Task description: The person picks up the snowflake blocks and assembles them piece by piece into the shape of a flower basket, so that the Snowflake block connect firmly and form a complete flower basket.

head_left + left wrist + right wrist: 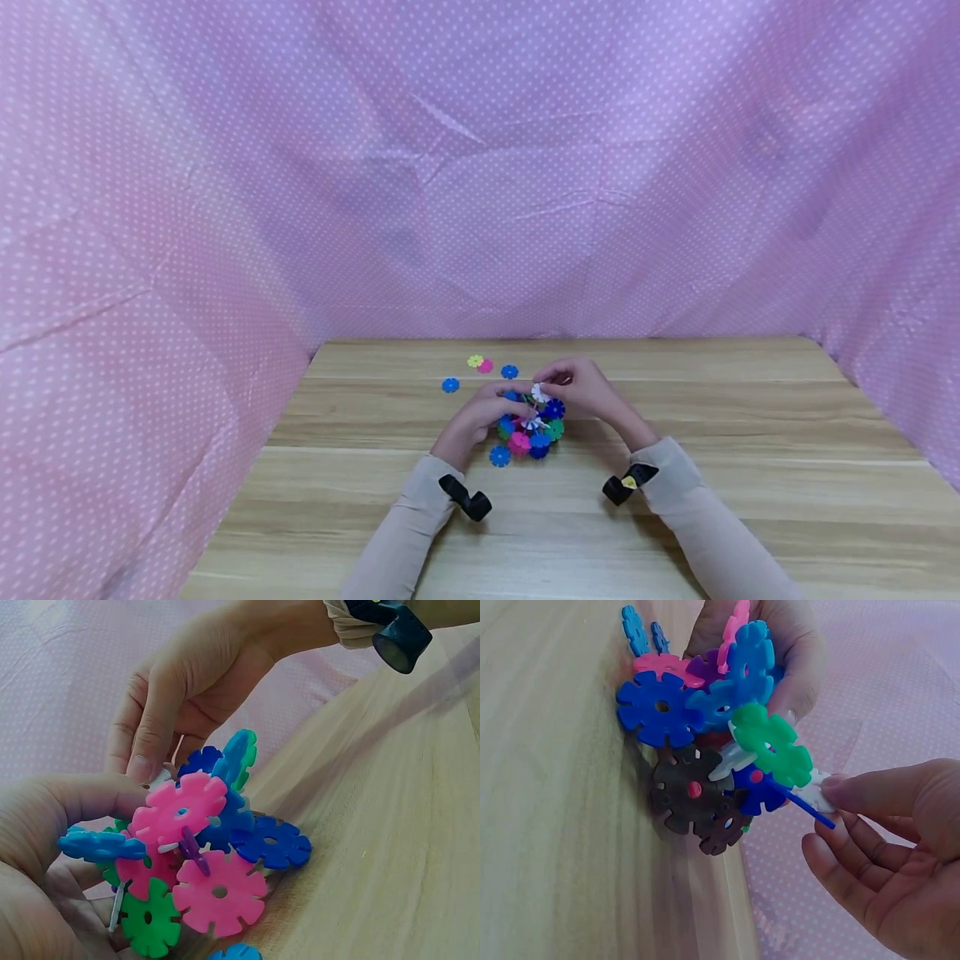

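Note:
A cluster of slotted, flower-shaped plastic discs [519, 443] stands on the wooden table, joined edge to edge in pink, blue, green, purple, white and dark brown. My left hand [486, 412] grips it from the left; in the left wrist view its fingers curl around behind the discs and are partly hidden. At the cluster's far right side, my right hand [583, 389] pinches a white disc [539, 392] between thumb and fingers. That white disc [814, 795] sits right beside a green disc [771, 745] and a dark blue one in the right wrist view.
Loose discs lie around the cluster: a blue disc [500, 456] at its near left, and a yellow disc [476, 361], a pink disc [486, 366] and two blue ones farther back. A pink dotted cloth [480, 208] hangs behind the table [360, 517] and along both sides.

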Demonstrator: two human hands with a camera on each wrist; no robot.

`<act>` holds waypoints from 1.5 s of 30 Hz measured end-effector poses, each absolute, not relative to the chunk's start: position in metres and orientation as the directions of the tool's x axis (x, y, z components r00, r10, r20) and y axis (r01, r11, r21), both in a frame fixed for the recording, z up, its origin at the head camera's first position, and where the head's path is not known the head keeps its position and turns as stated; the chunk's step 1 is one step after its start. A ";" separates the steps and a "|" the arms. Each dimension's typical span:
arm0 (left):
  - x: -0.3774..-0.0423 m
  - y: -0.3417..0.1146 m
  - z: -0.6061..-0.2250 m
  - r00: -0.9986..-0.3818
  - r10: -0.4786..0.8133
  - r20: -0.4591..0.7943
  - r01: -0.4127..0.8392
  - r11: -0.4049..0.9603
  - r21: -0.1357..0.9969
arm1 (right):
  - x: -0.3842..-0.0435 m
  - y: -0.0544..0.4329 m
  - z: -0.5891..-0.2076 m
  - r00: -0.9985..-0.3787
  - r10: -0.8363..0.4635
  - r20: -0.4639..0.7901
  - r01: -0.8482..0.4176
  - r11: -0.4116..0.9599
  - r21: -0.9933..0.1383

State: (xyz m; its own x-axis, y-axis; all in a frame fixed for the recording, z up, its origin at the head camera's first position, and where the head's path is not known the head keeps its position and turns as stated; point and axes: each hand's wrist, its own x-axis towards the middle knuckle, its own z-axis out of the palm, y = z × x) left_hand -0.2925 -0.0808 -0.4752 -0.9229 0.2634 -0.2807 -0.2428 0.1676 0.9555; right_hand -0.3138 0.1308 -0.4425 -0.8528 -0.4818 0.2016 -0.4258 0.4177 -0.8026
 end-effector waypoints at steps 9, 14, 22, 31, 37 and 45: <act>-0.293 -0.079 -0.474 -0.939 0.228 -0.257 -0.223 0.167 0.960 | -0.311 0.131 -0.437 -0.861 -0.463 0.212 -0.422 0.415 -0.806; -0.293 -0.079 -0.473 -0.943 0.220 -0.251 -0.219 0.162 0.962 | -0.310 0.131 -0.436 -0.860 -0.463 0.215 -0.423 0.409 -0.809; -0.292 -0.078 -0.474 -0.946 0.212 -0.246 -0.212 0.169 0.963 | -0.312 0.133 -0.437 -0.860 -0.467 0.206 -0.412 0.394 -0.822; -0.295 -0.078 -0.477 -0.951 0.205 -0.232 -0.203 0.151 0.967 | -0.313 0.130 -0.440 -0.867 -0.441 0.234 -0.411 0.365 -0.835; -0.294 -0.077 -0.476 -0.955 0.195 -0.223 -0.194 0.156 0.969 | -0.315 0.132 -0.443 -0.872 -0.442 0.208 -0.374 0.330 -0.867; -0.292 -0.073 -0.475 -0.953 0.209 -0.220 -0.188 0.160 0.969 | -0.305 0.133 -0.428 -0.859 -0.483 0.169 -0.368 0.352 -0.861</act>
State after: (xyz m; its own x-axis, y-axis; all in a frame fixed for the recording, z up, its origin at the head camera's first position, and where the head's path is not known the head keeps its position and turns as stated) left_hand -0.2923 -0.0729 -0.4746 -0.9529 0.2094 -0.2196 -0.1883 0.1595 0.9691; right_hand -0.3054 0.1332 -0.4283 -0.8589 -0.4835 0.1690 -0.3678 0.3525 -0.8605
